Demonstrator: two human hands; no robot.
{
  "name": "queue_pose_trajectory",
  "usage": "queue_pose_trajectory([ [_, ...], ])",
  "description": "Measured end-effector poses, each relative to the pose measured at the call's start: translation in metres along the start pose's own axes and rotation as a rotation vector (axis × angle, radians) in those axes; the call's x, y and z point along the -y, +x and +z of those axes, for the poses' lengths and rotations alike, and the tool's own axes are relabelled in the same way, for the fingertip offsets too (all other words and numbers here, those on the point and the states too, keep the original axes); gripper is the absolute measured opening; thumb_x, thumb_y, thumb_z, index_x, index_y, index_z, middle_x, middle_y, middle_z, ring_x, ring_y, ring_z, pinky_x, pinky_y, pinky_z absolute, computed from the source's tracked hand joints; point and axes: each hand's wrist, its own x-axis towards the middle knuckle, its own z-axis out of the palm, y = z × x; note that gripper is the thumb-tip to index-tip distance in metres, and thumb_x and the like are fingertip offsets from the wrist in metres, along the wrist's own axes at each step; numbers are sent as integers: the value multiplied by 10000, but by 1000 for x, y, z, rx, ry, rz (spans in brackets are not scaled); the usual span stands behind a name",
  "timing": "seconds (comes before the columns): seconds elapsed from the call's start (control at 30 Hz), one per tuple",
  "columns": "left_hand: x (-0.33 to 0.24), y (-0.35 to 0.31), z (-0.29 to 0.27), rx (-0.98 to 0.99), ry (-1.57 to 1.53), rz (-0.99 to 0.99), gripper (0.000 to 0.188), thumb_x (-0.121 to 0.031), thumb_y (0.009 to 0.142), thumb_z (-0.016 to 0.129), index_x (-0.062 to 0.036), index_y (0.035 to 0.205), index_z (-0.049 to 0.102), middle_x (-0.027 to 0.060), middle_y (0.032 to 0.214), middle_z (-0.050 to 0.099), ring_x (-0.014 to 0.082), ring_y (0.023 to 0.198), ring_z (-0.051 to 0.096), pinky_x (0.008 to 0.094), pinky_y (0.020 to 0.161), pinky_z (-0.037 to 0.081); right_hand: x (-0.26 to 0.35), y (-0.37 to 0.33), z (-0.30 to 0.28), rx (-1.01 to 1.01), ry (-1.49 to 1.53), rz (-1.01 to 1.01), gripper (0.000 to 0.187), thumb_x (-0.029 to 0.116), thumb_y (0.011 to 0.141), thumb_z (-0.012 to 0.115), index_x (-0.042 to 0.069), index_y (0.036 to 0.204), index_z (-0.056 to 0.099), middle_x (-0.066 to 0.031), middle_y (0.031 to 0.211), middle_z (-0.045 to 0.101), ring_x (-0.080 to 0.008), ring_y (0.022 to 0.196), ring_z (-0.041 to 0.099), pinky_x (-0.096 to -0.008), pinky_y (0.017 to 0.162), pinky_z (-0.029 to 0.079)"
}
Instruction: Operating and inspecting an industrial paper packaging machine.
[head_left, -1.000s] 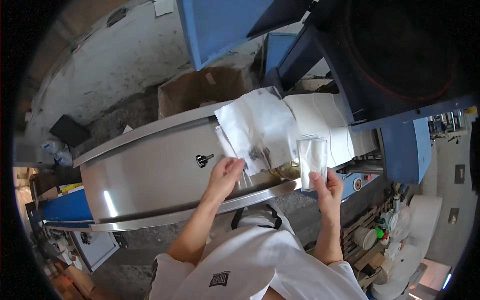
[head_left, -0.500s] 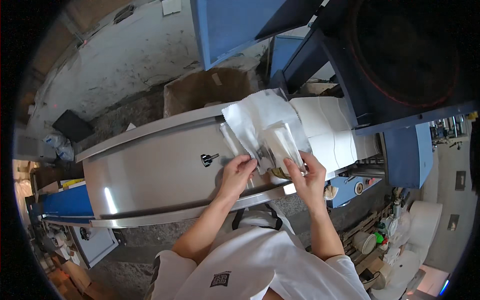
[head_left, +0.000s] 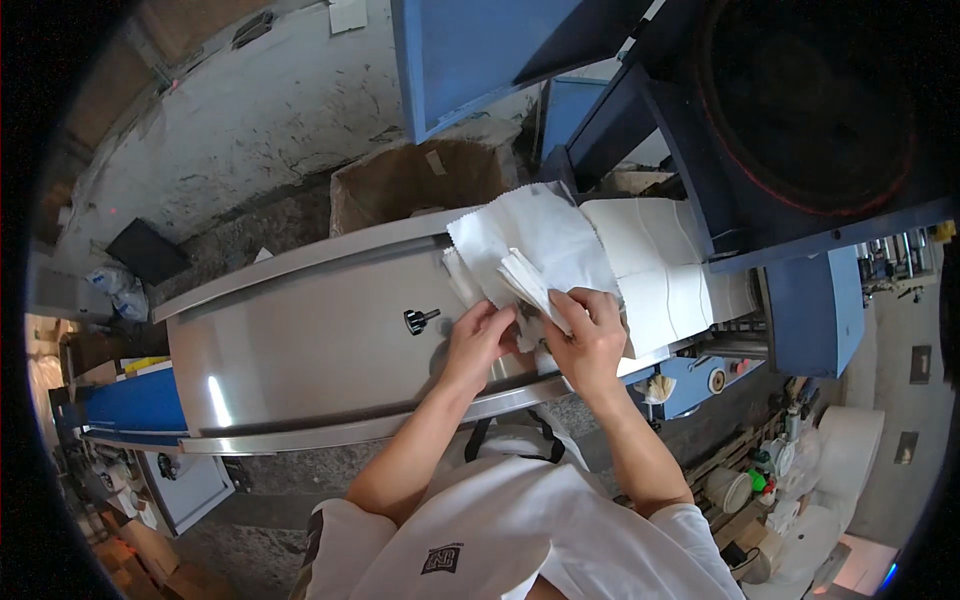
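1. Left forearm (head_left: 415, 450): bare, slanting up and rightward toward the near edge of the metal surface (head_left: 300, 350).
2. Left hand (head_left: 476, 345): above the surface, just inside that edge; thumb and fingers curled toward each other, tips partly hidden.
3. Right forearm (head_left: 638, 450): bare, slanting up and leftward toward the same edge.
4. Right hand (head_left: 590, 340): just beside the left one, back upward, fingers bent inward in a grip.

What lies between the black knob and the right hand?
The left hand, nearer the black knob, then part of the white zigzag-edged sheet before the right hand; the head view shows this.
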Motion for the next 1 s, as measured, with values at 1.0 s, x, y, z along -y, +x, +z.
queue_pose_trajectory([
  [1.0,-19,-11,12,24,-160,-11,234,-245,940,616,-57,1077,587,65,990,651,154,837,644,304,702,543,18,-16,2,195,48,-23,444,44,654,776,61,1087,676,-121,1011,628,-310,851,595,-400,714,519],
])
